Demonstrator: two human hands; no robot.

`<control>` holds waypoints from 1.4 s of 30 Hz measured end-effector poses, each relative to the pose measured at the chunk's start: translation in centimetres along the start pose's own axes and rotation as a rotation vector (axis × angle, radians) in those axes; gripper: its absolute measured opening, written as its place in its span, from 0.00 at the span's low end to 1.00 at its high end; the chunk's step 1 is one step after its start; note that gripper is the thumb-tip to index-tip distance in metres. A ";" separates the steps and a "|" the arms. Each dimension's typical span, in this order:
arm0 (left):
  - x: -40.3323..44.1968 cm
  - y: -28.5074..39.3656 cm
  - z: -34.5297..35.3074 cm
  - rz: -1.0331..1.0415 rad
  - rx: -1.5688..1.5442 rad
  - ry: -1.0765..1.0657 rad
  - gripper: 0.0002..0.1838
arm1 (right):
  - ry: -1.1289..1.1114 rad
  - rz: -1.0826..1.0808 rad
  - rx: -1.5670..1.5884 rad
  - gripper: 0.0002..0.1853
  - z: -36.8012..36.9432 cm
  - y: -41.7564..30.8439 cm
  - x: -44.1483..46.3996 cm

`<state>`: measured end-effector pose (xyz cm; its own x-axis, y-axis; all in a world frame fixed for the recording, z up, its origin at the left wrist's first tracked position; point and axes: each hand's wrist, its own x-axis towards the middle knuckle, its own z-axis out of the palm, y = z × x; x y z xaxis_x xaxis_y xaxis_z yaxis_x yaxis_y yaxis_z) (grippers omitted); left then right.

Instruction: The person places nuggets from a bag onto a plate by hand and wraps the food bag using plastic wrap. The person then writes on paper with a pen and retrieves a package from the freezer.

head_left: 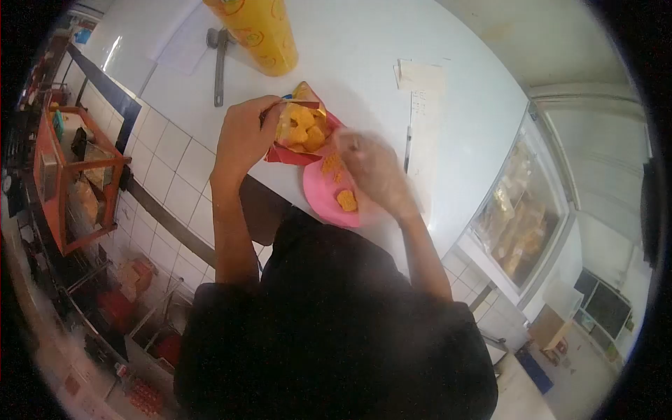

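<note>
My left hand (245,133) grips the left side of an opened red and yellow food packet (285,154), its mouth facing up. Yellow-orange chunky pieces (304,127) show inside. My right hand (374,168) is smeared by motion just right of the packet, above a pink plate (322,199); whether its fingers hold anything cannot be made out. On the plate lie a crinkly orange-brown piece (346,200) and some smaller bits (332,166). Part of the plate is hidden under my right hand and the packet.
A large yellow patterned cup (262,35) stands beyond the packet on the white table (350,70). Left of it lies a metal wrench-like tool (220,66). Written papers (423,105) and a pen (408,148) lie to the right. A glass-topped freezer (521,217) stands right of the table.
</note>
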<state>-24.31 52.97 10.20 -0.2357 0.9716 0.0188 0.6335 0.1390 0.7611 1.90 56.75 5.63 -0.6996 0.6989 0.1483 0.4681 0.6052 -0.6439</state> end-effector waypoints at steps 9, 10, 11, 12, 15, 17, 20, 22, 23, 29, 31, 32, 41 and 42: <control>0.4 -0.4 0.6 -0.027 -0.037 -0.035 0.14 | -0.372 0.188 -0.230 0.17 3.4 1.9 -8.6; 0.4 -0.5 0.7 0.001 -0.035 -0.023 0.14 | -0.370 0.186 -0.232 0.17 4.3 2.8 -9.0; 0.4 -0.4 0.6 0.001 -0.032 -0.017 0.14 | -0.322 0.150 -0.288 0.17 5.2 4.0 -9.6; 0.3 -0.2 0.5 -0.009 -0.031 -0.019 0.14 | -0.275 0.113 -0.341 0.17 5.5 4.3 -9.5; 0.1 -0.6 0.4 0.008 -0.025 0.001 0.14 | -0.210 0.426 0.301 0.18 4.7 4.0 -8.0; 0.0 -0.5 0.1 0.031 -0.019 0.020 0.14 | -0.275 0.662 0.398 0.20 -1.0 -0.8 -3.1; -0.2 0.7 -0.1 -0.084 -0.062 -0.040 0.14 | -0.165 0.758 0.312 0.21 -2.0 -3.5 1.1; -0.2 0.6 0.2 -0.037 -0.017 -0.029 0.14 | 0.042 0.712 0.341 0.19 -1.0 -4.0 2.7; -0.2 0.7 0.2 -0.031 -0.014 -0.030 0.14 | 0.039 0.505 0.253 0.19 -0.5 -4.3 3.4; -0.5 -0.4 -0.1 0.005 0.000 0.009 0.14 | 0.045 0.166 0.004 0.18 0.9 -2.2 0.8; -0.6 -0.1 -0.4 -0.018 0.003 -0.007 0.14 | 0.109 0.361 0.141 0.18 1.1 -2.8 -1.8; -0.5 -0.3 -0.3 -0.017 0.001 -0.010 0.14 | -0.065 0.290 -0.036 0.17 1.1 -3.4 -3.3; -0.5 -0.3 -0.2 -0.007 -0.032 0.016 0.14 | -0.344 0.218 -0.428 0.16 5.2 0.4 -6.8; -0.7 -0.1 -0.5 -0.022 -0.027 0.007 0.14 | -0.489 0.116 -0.762 0.16 4.1 0.1 -5.4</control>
<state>-24.56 52.22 10.40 -0.2547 0.9670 0.0062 0.6081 0.1552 0.7785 3.52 51.51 1.65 -0.6957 0.6366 -0.3328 0.6578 0.7507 0.0611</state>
